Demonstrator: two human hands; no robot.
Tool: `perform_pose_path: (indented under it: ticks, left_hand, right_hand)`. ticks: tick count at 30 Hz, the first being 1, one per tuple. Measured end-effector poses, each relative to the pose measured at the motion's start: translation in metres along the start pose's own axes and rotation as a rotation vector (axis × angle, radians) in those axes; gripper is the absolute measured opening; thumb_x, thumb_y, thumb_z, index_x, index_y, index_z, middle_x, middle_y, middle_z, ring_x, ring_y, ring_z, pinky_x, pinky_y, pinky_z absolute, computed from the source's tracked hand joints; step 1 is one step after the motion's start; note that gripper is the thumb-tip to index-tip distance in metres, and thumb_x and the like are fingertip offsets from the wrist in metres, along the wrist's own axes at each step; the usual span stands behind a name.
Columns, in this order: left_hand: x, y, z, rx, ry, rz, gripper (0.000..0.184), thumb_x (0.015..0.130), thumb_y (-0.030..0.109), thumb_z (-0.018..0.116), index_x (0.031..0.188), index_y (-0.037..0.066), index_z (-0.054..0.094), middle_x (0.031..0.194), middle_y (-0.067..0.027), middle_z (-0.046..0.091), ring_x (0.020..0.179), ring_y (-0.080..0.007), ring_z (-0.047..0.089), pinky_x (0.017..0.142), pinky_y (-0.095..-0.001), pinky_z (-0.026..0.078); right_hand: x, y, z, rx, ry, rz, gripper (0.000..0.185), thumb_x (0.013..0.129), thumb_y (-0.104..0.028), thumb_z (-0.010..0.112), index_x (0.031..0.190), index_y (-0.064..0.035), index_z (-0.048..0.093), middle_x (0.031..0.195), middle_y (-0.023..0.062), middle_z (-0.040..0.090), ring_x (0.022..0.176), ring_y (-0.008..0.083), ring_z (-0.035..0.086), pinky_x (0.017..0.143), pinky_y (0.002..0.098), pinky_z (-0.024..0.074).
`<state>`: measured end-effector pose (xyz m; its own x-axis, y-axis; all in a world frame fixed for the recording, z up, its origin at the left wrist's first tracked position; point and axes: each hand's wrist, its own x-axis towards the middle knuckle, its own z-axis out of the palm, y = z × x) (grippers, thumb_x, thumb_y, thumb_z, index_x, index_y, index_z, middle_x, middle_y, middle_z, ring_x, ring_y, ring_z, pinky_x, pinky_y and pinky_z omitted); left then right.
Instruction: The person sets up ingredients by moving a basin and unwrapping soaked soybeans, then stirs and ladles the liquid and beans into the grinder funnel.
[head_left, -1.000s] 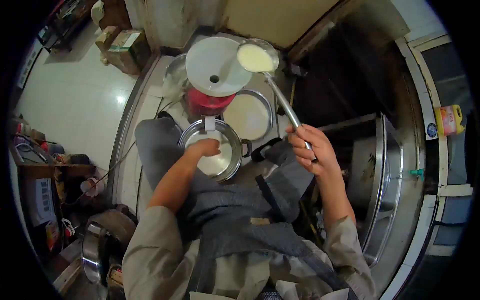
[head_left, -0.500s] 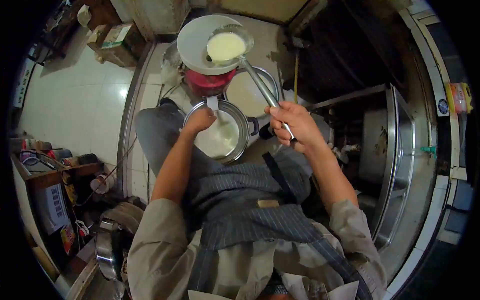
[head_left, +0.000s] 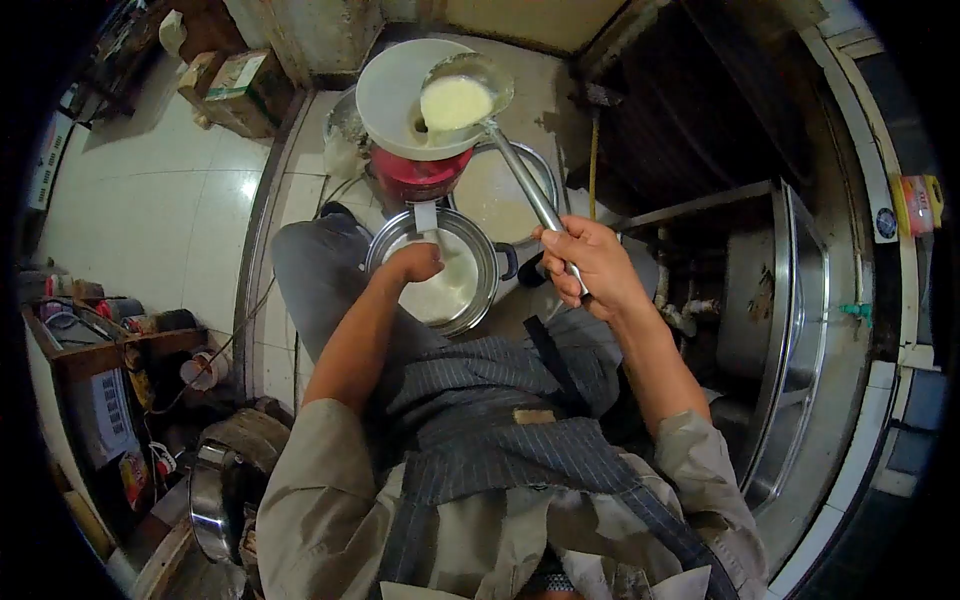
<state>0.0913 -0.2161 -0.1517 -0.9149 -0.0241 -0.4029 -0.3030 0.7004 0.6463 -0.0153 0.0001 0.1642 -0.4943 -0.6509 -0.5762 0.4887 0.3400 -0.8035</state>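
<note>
My right hand [head_left: 590,262] is wrapped round the metal handle of a ladle [head_left: 525,180], whose bowl of pale creamy liquid [head_left: 456,102] hangs tilted over a wide white funnel-shaped hopper [head_left: 385,100]. Under the hopper is a red machine [head_left: 418,175] with a pale spout [head_left: 426,216]. A steel pot [head_left: 487,285] with whitish contents stands below that spout. Over the pot, near the spout, my left hand [head_left: 415,262] has its fingers curled; what they hold, if anything, is hidden. Behind the pot lies a wide basin [head_left: 548,185] of cream-coloured liquid.
At the right is a steel sink unit [head_left: 790,350], with a yellow bottle [head_left: 918,205] beyond it. Cardboard boxes [head_left: 245,95] stand at the upper left. A wooden shelf [head_left: 130,355] and another steel pot [head_left: 212,505] are at the lower left.
The ladle has moved left from beyond the hopper's right edge to over the hopper, and its bowl is now more tilted. My left hand remains over the pot by the spout.
</note>
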Motion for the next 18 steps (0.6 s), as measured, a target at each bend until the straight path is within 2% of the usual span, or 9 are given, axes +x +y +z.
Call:
perform_pose_path:
  ticks: [2, 5, 9, 12, 14, 18]
  left_hand:
    - [-0.001, 0.0, 0.001, 0.003, 0.012, -0.011, 0.036, 0.08, 0.031, 0.059, 0.097, 0.0, 0.064, 0.099, -0.0226, 0.065, 0.094, -0.0379, 0.062, 0.083, -0.0439, 0.048]
    - [-0.004, 0.011, -0.007, 0.047, -0.071, -0.066, 0.036, 0.082, 0.032, 0.061, 0.105, 0.005, 0.064, 0.107, -0.0187, 0.065, 0.102, -0.0354, 0.061, 0.089, -0.041, 0.047]
    - [0.002, 0.003, -0.002, 0.059, -0.087, -0.058, 0.035, 0.082, 0.032, 0.061, 0.104, 0.005, 0.065, 0.105, -0.0186, 0.065, 0.1, -0.0356, 0.061, 0.088, -0.0412, 0.047]
    - [0.0, 0.0, 0.004, 0.063, -0.069, -0.064, 0.033, 0.082, 0.031, 0.061, 0.102, 0.006, 0.065, 0.102, -0.0186, 0.066, 0.098, -0.0355, 0.062, 0.087, -0.0414, 0.047]
    - [-0.005, 0.001, 0.004, 0.005, 0.041, 0.005, 0.034, 0.08, 0.03, 0.057, 0.089, -0.002, 0.067, 0.094, -0.0235, 0.066, 0.091, -0.039, 0.063, 0.08, -0.046, 0.049]
    - [-0.004, 0.002, 0.003, 0.03, 0.029, 0.028, 0.034, 0.08, 0.03, 0.057, 0.089, -0.001, 0.067, 0.094, -0.0231, 0.066, 0.09, -0.0389, 0.064, 0.08, -0.0463, 0.049]
  right_hand:
    - [-0.001, 0.0, 0.002, -0.036, 0.025, 0.0, 0.022, 0.093, -0.016, 0.056, 0.105, 0.002, 0.053, 0.062, -0.0005, 0.049, 0.038, 0.0048, 0.039, 0.033, 0.0216, 0.0323]
    - [-0.002, -0.001, 0.002, -0.04, 0.015, -0.005, 0.022, 0.093, -0.016, 0.056, 0.106, 0.0021, 0.053, 0.063, -0.0001, 0.049, 0.038, 0.0053, 0.039, 0.033, 0.0219, 0.0323]
    - [-0.003, -0.001, 0.001, -0.078, 0.031, 0.012, 0.022, 0.094, -0.015, 0.055, 0.106, 0.0025, 0.052, 0.063, 0.0003, 0.049, 0.038, 0.0054, 0.04, 0.033, 0.0216, 0.0321]
    - [-0.003, 0.003, 0.0, -0.063, 0.043, 0.011, 0.022, 0.094, -0.014, 0.055, 0.107, 0.003, 0.052, 0.063, 0.0006, 0.049, 0.038, 0.0055, 0.04, 0.033, 0.0214, 0.032]
    - [-0.003, 0.005, -0.001, -0.06, 0.041, -0.006, 0.022, 0.093, -0.014, 0.055, 0.107, 0.003, 0.052, 0.063, 0.0009, 0.05, 0.038, 0.0058, 0.04, 0.033, 0.0211, 0.0321]
    - [-0.003, 0.008, -0.003, -0.061, 0.048, -0.016, 0.022, 0.093, -0.013, 0.056, 0.107, 0.003, 0.052, 0.062, 0.0014, 0.05, 0.038, 0.0061, 0.04, 0.033, 0.021, 0.0327]
